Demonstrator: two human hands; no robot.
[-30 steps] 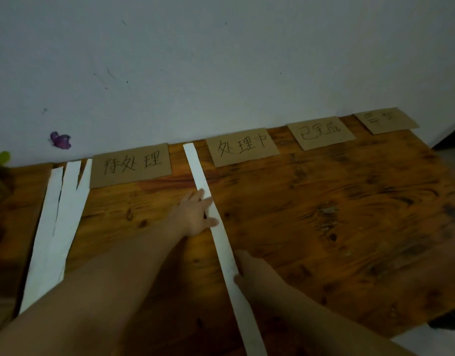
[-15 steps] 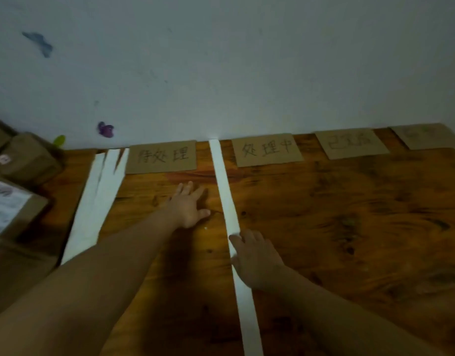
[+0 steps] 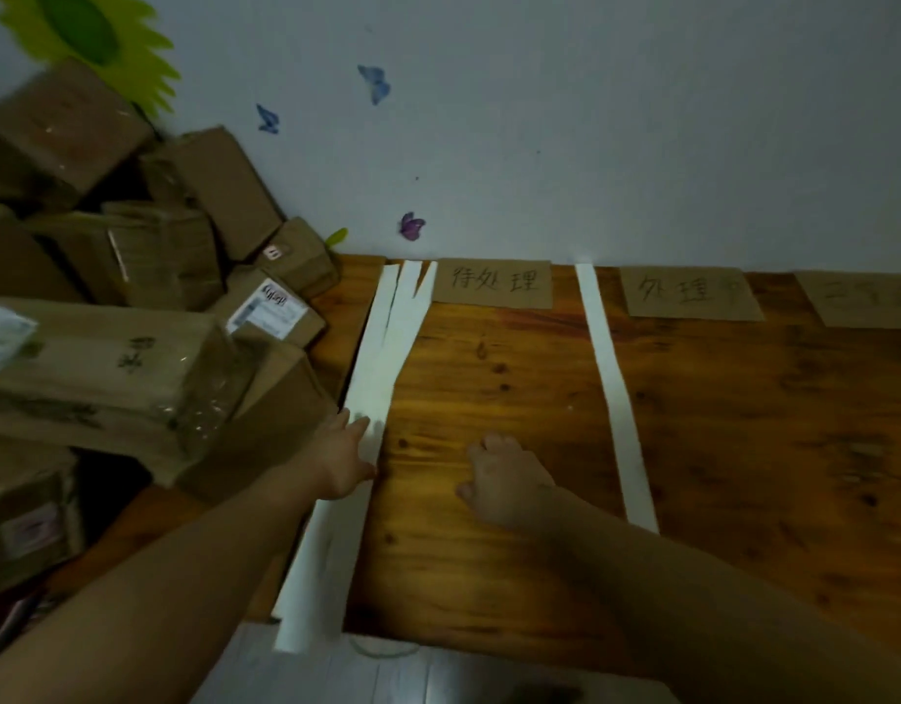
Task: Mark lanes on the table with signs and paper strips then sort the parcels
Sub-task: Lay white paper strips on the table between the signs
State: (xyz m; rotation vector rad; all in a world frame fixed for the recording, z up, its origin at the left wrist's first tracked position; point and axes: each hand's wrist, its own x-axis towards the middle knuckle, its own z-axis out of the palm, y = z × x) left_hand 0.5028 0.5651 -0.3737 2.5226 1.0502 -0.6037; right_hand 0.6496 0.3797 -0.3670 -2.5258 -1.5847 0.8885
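Observation:
On the wooden table [image 3: 743,449] a bundle of white paper strips [image 3: 382,358] lies along the left side. My left hand [image 3: 344,452] rests on this bundle with straight fingers. My right hand [image 3: 504,477] hovers over bare wood with loosely curled fingers and holds nothing. One single white strip [image 3: 611,388] lies between two cardboard signs [image 3: 491,283] [image 3: 690,293] set against the wall. A third sign [image 3: 865,299] shows at the right edge. Brown cardboard parcels [image 3: 133,348] are piled at the left.
The wall [image 3: 591,144] runs directly behind the signs and carries butterfly stickers. The table's front edge [image 3: 438,645] is close to me, with a pale floor below. The parcel pile crowds the table's left end.
My view swung left, bringing the parcels into sight. My left hand left the single strip's side and went to the bundle of strips. My right hand came off the single strip and moved left.

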